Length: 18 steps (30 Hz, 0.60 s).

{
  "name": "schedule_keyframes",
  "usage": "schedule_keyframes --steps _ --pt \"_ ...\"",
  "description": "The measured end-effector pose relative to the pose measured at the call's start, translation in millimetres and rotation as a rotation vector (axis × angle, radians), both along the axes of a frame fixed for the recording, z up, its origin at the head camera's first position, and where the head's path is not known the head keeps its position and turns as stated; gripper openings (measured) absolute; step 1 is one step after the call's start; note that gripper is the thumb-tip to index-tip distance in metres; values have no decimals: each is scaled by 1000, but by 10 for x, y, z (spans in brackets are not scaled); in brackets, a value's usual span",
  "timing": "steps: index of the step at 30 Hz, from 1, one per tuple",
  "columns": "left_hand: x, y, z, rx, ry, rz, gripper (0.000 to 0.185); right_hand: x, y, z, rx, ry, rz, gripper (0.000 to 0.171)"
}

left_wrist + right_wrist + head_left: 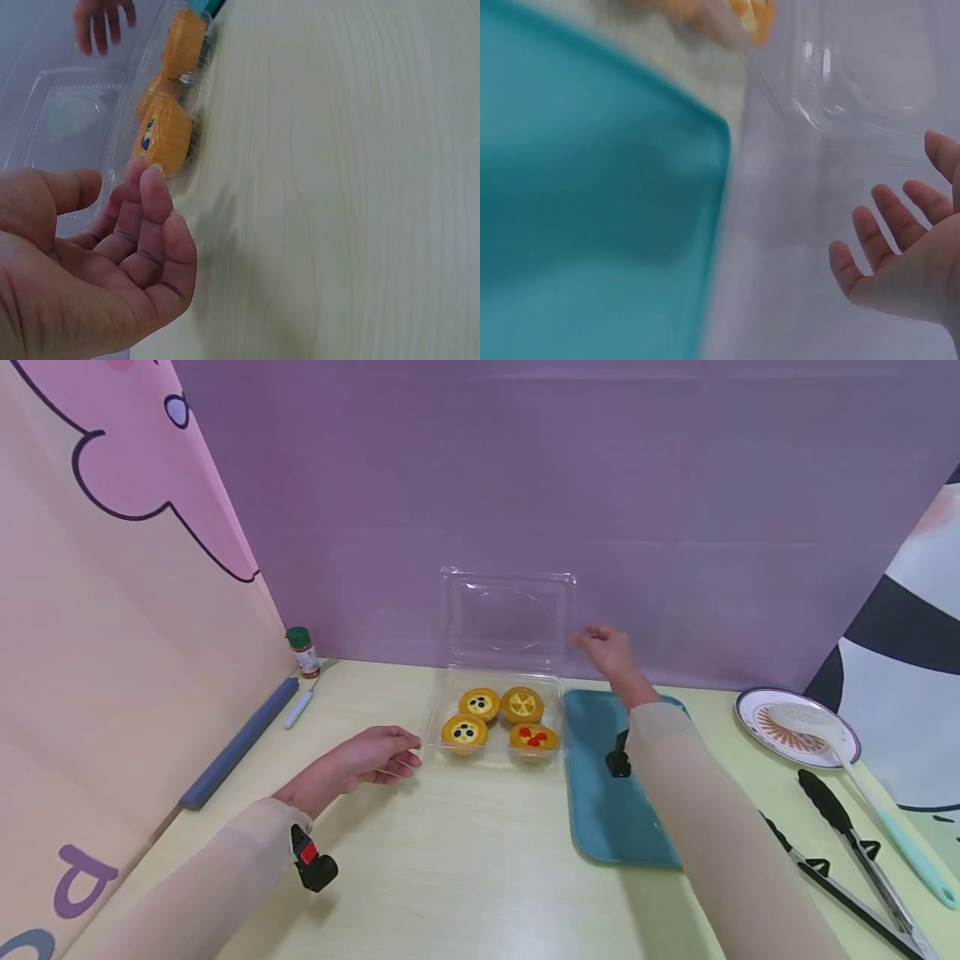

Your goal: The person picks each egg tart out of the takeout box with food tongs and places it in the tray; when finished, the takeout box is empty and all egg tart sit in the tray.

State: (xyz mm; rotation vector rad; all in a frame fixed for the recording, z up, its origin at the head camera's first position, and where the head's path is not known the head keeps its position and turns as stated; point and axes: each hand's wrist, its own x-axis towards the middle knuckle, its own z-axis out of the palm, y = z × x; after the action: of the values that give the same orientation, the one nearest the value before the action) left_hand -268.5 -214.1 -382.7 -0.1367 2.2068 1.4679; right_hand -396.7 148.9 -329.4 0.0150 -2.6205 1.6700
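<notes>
A clear plastic clamshell box (498, 766) stands with its lid (510, 618) raised against the purple backdrop. Inside its base sit several small tarts; one has red pieces on top (533, 737), another dark blue dots (464, 730). My left hand (375, 755) hovers by the box's left front corner, thumb apart from loosely bent fingers (156, 195), nothing between them. To the right of the lid is my right hand (609, 653), its fingers (896, 217) spread and holding nothing. A small gap shows between that hand and the lid in the right wrist view.
Right of the box lies a teal tray (618, 818), partly under my right forearm. Farther right are a patterned plate (757, 706), a slotted spatula (900, 843) resting on it, and tongs (862, 868). At left are a green-capped jar (305, 653), a small white-handled tool (298, 709) and a blue bar (240, 743).
</notes>
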Motion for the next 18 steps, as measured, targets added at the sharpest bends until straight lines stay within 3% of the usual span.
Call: schedule_keyframes --steps 4,9,14,18 --pt "7 -25 -13 -5 1 -40 46 296 272 271 189 75 71 59" --pt "-11 -63 -30 -26 13 -78 45 919 688 469 466 161 177 59" --pt "3 -106 -21 -23 34 -103 47 1586 1121 398 617 228 164 55" --pt "13 -167 4 -7 48 -121 51 1940 1518 258 647 276 79 44"
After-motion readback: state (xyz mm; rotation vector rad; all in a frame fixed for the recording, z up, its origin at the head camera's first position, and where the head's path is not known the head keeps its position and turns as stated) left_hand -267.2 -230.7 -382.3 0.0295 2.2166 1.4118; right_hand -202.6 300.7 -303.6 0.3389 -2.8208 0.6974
